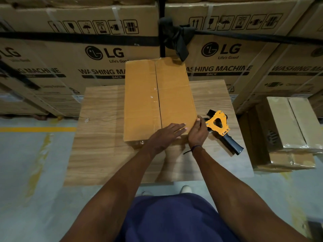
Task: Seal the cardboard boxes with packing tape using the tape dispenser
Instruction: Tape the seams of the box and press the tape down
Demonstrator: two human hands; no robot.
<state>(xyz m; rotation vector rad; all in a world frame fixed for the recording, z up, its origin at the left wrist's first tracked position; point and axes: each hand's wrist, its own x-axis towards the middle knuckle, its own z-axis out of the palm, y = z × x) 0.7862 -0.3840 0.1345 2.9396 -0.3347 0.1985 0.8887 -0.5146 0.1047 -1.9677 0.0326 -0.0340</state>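
Note:
A brown cardboard box (157, 95) stands on the wooden table (101, 137), flaps closed, with clear tape along its centre seam. My left hand (166, 135) lies flat on the near right part of the box top, fingers straight. My right hand (197, 131) touches the box's near right corner, its thumb on the top edge and its fingers down the side. The yellow tape dispenser (220, 126) with a black handle lies on the table just right of my right hand, held by neither hand.
Large washing-machine cartons (87, 55) form a wall behind the table. A stack of smaller taped boxes (286, 130) stands on the floor to the right. A yellow floor line (35, 129) runs at the left. My feet show below the table's near edge.

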